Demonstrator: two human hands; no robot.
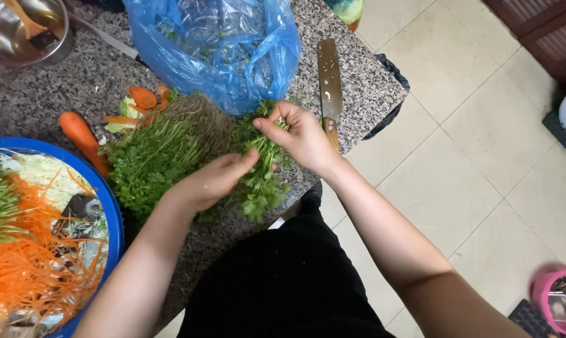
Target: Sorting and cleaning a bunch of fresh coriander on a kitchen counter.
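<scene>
Gripping a small bunch of leafy green herb sprigs [261, 181] with both hands at the front edge of the speckled grey granite worktop [358, 75]. Left hand [217, 181] curled over the lower leaves, fingers closed on the sprigs, thumb tip pointing up toward the other hand. Right hand [301, 138] pinched on the stem end of the same sprigs, thumb and forefinger pressed together, remaining fingers folded. Hands close, nearly touching above the bunch.

Just left of the hands, large heap of the same green herbs with pale brown root tangle [164, 147] lying on the worktop, roots toward the back. Behind the heap, crumpled blue plastic bag [220, 47], open and see-through, touching the roots. Right of the bag, broad steel cleaver with wooden handle [330, 87] lying flat, handle toward the right hand, partly hidden by the wrist. Left of the heap, whole orange carrot [82, 139] and small pile of carrot ends and pale green scraps [139, 106]. Far left, round blue plastic basin [111, 206] filled with shredded carrot, shredded white cabbage and green strips. Top left corner, round metal pot [20, 31] with a wooden utensil inside; long metal handle beside it running toward the bag.

Beige tiled floor [483, 156] on the right; pink plastic container [555, 300] in the bottom right corner.
</scene>
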